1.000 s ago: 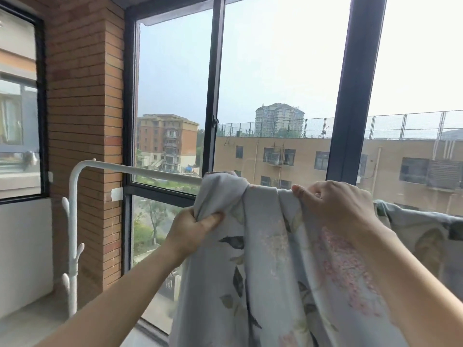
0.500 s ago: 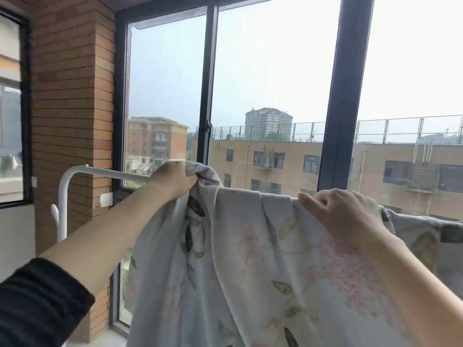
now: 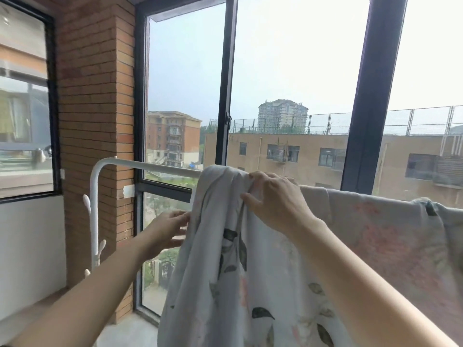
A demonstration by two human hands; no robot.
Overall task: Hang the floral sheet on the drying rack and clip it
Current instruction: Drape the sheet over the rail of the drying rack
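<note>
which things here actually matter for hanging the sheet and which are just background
Part of the job:
floral sheet, draped over the rack
white drying rack
right hand, pinching the sheet at the rack's top
left hand, at the sheet's side edge
No clip shows.

Just there:
brick pillar
dark window frame
side window
buildings outside

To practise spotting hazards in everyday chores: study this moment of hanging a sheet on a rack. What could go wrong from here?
1. The sheet is bunched in thick folds where the right hand pinches it on the rack; left so, it might dry poorly.
2. No clip shows on it, and much cloth hangs on the near side by the left hand, so it could slide off if released.
</note>
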